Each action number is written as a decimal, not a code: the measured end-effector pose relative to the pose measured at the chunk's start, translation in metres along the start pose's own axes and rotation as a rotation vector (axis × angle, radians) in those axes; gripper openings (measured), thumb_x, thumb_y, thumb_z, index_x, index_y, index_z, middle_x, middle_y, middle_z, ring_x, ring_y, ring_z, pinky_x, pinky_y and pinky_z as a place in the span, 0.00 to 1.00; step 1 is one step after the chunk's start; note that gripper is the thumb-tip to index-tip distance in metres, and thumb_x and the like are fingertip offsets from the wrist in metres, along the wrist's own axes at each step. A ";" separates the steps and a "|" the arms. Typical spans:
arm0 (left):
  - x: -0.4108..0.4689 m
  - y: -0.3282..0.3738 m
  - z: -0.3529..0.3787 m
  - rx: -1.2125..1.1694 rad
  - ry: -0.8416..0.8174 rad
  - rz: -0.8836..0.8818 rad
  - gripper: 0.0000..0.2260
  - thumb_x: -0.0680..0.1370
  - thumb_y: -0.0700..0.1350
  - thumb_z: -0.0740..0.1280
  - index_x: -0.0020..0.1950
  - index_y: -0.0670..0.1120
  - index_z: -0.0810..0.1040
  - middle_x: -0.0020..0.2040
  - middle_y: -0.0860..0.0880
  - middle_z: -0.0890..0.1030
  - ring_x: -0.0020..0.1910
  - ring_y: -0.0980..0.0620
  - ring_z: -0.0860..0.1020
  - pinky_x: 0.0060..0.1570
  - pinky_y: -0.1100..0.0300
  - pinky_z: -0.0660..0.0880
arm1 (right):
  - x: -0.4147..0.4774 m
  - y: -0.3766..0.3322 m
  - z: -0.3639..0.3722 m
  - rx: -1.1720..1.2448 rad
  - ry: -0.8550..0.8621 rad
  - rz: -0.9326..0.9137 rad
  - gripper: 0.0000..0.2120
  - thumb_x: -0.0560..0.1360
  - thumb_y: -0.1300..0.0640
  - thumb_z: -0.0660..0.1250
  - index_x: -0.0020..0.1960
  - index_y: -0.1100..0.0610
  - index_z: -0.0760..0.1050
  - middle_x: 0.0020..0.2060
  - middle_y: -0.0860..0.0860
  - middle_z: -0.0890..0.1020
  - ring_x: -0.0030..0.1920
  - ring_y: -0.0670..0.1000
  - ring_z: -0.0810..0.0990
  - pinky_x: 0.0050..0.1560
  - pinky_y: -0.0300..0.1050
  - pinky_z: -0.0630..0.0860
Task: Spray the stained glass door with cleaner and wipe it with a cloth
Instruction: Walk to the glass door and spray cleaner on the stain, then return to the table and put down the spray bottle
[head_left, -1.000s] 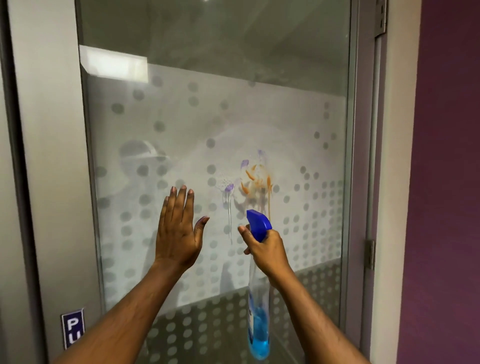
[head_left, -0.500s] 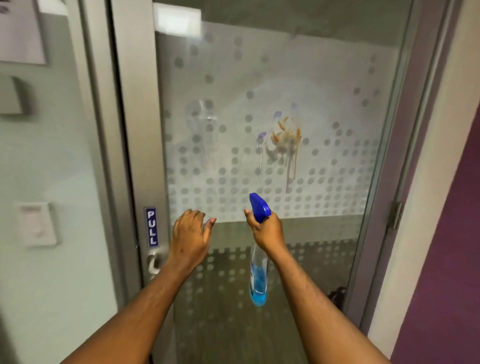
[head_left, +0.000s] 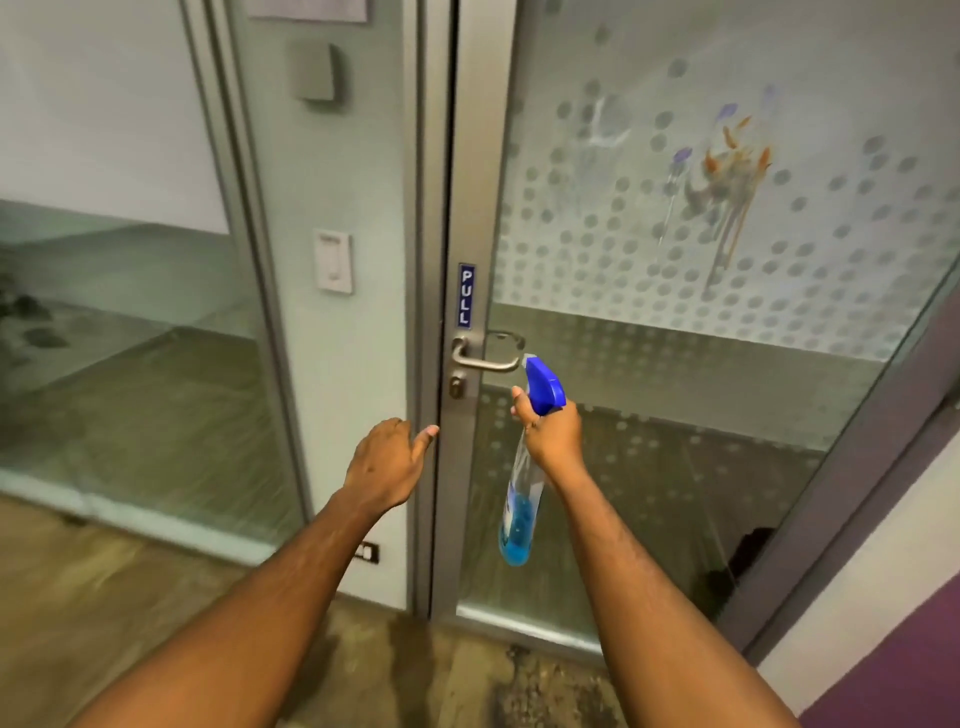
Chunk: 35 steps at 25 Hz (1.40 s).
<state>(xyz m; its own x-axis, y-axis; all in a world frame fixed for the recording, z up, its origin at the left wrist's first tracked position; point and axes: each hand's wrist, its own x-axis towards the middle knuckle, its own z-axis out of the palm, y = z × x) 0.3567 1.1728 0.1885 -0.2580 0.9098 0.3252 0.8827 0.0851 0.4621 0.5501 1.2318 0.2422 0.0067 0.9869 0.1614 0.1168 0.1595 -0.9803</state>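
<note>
The glass door (head_left: 649, 270) has a frosted band with grey dots. An orange and purple stain (head_left: 727, 171) with drips running down sits at its upper right. My right hand (head_left: 553, 434) grips the neck of a clear spray bottle (head_left: 519, 514) with a blue trigger head and blue liquid at the bottom. It hangs in front of the door's lower half, below the lever handle (head_left: 485, 358). My left hand (head_left: 387, 462) is empty, fingers loosely curled, thumb near the door's metal edge. No cloth is in view.
A blue PULL sign (head_left: 466, 295) is on the door frame above the handle. A fixed glass panel (head_left: 130, 312) stands to the left, with a light switch (head_left: 333, 261) on the pale strip between. A purple wall (head_left: 893, 675) is at the lower right.
The view has swung down and left, so the stain now sits at the upper right. My left hand came off the glass and dropped low. The bottle has lowered with my right hand.
</note>
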 end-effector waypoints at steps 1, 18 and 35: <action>-0.017 -0.011 -0.005 -0.008 -0.026 -0.031 0.26 0.80 0.60 0.50 0.44 0.39 0.75 0.44 0.43 0.78 0.49 0.41 0.76 0.51 0.48 0.73 | -0.013 0.002 0.008 0.004 -0.015 0.006 0.15 0.75 0.54 0.70 0.51 0.67 0.78 0.41 0.59 0.81 0.42 0.51 0.77 0.45 0.45 0.74; -0.309 -0.275 -0.167 -0.058 0.027 -0.578 0.21 0.81 0.56 0.56 0.39 0.42 0.74 0.37 0.41 0.78 0.42 0.39 0.78 0.38 0.54 0.68 | -0.282 0.023 0.256 -0.040 -0.321 0.025 0.18 0.74 0.50 0.71 0.33 0.51 0.65 0.27 0.46 0.67 0.27 0.46 0.64 0.31 0.39 0.65; -0.547 -0.461 -0.281 -0.009 0.057 -1.052 0.16 0.81 0.53 0.57 0.41 0.44 0.74 0.36 0.45 0.77 0.35 0.44 0.77 0.34 0.57 0.69 | -0.525 0.004 0.511 0.081 -0.728 0.021 0.06 0.74 0.60 0.71 0.45 0.62 0.77 0.33 0.48 0.75 0.28 0.35 0.74 0.35 0.23 0.69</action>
<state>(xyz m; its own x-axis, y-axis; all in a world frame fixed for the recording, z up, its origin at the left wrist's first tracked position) -0.0200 0.5218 0.0298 -0.9105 0.3590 -0.2050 0.2007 0.8175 0.5398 0.0395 0.7274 0.0955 -0.6569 0.7520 0.0536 0.0499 0.1144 -0.9922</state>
